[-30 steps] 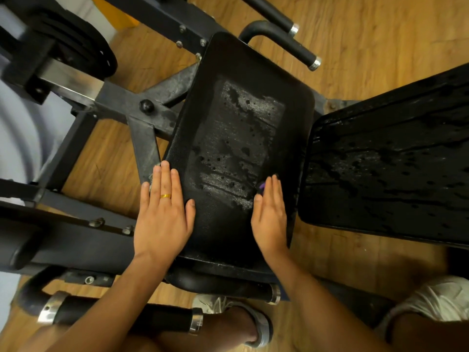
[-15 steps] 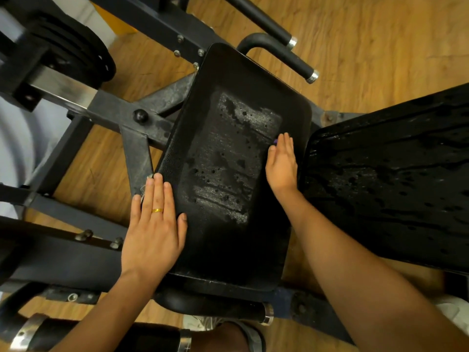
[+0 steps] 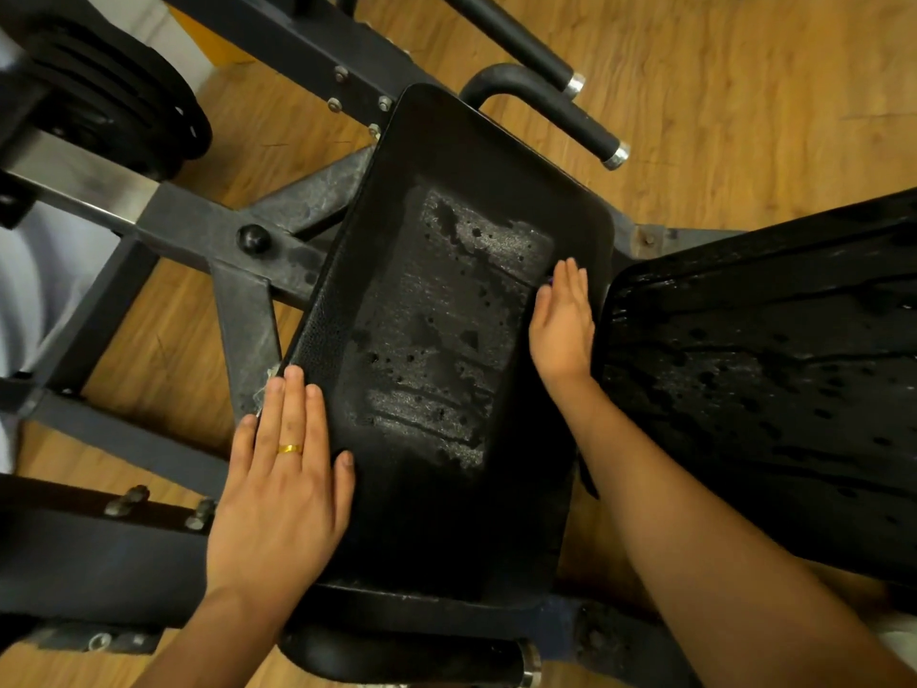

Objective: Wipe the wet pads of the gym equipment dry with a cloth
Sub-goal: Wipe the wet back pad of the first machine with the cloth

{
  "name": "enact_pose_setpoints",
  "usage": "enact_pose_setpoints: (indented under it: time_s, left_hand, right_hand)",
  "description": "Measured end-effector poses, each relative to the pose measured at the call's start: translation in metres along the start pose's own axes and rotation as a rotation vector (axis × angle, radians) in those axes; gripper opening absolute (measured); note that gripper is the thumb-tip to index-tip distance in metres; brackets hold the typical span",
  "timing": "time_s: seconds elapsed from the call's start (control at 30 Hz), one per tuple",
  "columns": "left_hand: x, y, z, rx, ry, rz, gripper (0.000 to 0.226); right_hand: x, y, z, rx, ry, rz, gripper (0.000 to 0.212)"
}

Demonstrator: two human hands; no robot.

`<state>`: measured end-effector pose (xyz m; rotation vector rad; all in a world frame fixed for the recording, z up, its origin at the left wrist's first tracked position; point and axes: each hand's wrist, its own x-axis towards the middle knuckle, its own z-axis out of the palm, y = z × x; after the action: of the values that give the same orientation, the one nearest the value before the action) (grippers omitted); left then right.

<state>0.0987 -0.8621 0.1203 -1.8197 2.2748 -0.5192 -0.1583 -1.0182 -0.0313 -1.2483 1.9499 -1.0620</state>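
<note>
Nearest, the left hand [image 3: 283,494] lies flat on the near-left edge of the seat pad [image 3: 446,340], fingers straight and together, holding nothing. I judge that it steadies the pad. A little farther, the right hand [image 3: 563,330] presses flat along the pad's right edge, its fingers also straight. It seems to push the cloth [image 3: 550,279] under the palm, but only a tiny purple bit shows at the fingertips, so the cloth is almost fully hidden. The middle of the pad shows grey wet streaks and drops. To the right, the second pad [image 3: 769,389] is covered with drops and is cut off by the frame. Farthest, a handle bar [image 3: 546,106] stands over the wooden floor [image 3: 744,116].
</note>
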Motion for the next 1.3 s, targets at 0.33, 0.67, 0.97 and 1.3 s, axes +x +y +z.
enact_pose_setpoints:
  time_s: [0.33,0.67,0.97,1.3]
  left_hand:
    - [0.001,0.001,0.0,-0.008,0.005,0.002,0.067]
    - [0.001,0.002,-0.004,-0.012,-0.006,0.0,0.068]
    - [0.002,0.003,-0.002,-0.007,0.008,-0.009,0.067]
    - [0.002,0.003,-0.004,0.009,-0.01,-0.01,0.067]
  right_hand:
    - [0.074,-0.009,-0.016,-0.098,-0.093,0.021,0.052]
    - [-0.087,0.0,-0.007,0.029,-0.074,-0.012,0.049]
    - [0.053,-0.015,-0.008,-0.033,-0.045,0.021,0.049]
    - [-0.002,-0.01,-0.01,-0.103,-0.101,0.007,0.052]
